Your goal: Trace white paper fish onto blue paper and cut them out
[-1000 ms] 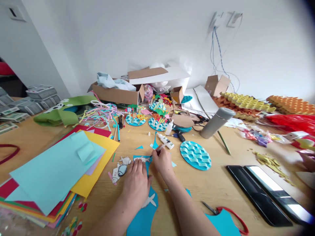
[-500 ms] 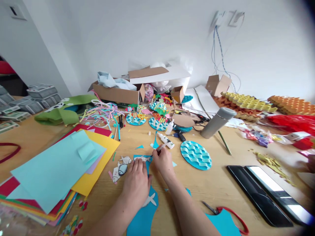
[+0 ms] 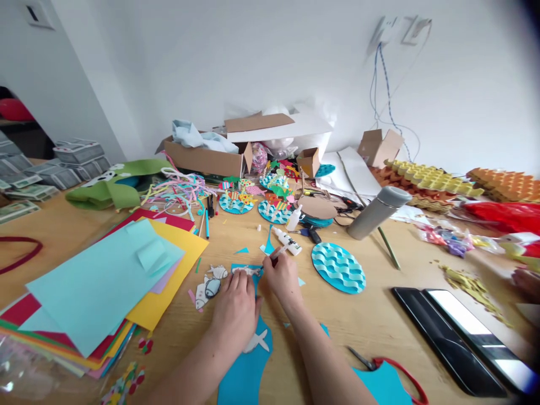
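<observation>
My left hand [image 3: 237,304] lies flat, fingertips pressing a white paper fish cutout [image 3: 248,271] onto a strip of blue paper [image 3: 244,374]. In my right hand [image 3: 283,279] a pen [image 3: 278,256] is pinched, its tip at the fish's tail end. Another white fish cutout [image 3: 258,341] rests lower on the blue paper, partly under my left wrist. Several drawn fish cutouts [image 3: 212,287] lie left of my left hand. Just beyond my right hand is a white glue bottle [image 3: 288,241] on its side, with a second glue bottle [image 3: 294,218] upright behind it.
Coloured paper sheets [image 3: 97,287] are stacked at left. Red-handled scissors [image 3: 405,374] lie at lower right by blue paper. A wavy blue disc [image 3: 338,268], a grey flask [image 3: 379,212] and a black case [image 3: 447,343] stand or lie to the right. A co-worker's hand [image 3: 525,281] shows at the right edge.
The view has shifted slightly, so everything sits a little further right. Both my hands keep almost the same place on the paper. More of the co-worker's hand shows, near something red and yellow.
</observation>
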A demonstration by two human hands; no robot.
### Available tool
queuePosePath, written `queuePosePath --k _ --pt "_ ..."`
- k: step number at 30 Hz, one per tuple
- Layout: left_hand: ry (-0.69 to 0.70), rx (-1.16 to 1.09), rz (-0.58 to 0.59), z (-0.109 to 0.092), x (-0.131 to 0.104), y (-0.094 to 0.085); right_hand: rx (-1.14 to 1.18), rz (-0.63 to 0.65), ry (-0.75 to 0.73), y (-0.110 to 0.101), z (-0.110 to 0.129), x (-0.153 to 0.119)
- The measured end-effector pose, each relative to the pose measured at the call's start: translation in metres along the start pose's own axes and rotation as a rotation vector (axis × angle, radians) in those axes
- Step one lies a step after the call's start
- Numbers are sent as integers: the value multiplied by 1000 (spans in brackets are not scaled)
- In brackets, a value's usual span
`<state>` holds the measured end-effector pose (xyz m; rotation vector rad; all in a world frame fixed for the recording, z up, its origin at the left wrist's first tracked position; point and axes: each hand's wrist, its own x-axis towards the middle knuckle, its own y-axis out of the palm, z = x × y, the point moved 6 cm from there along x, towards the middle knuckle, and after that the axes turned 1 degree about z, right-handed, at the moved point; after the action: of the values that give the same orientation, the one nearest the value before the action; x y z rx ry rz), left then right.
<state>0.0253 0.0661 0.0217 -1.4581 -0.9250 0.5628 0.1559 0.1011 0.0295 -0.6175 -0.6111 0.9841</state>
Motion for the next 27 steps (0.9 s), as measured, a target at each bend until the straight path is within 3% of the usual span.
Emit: queuePosePath --k 8,27 --pt "-1 -56 12 0 1 -8 10 76 -24 -2 0 3" --pt "-12 -57 14 1 1 -8 -59 164 -81 -2 10 0"
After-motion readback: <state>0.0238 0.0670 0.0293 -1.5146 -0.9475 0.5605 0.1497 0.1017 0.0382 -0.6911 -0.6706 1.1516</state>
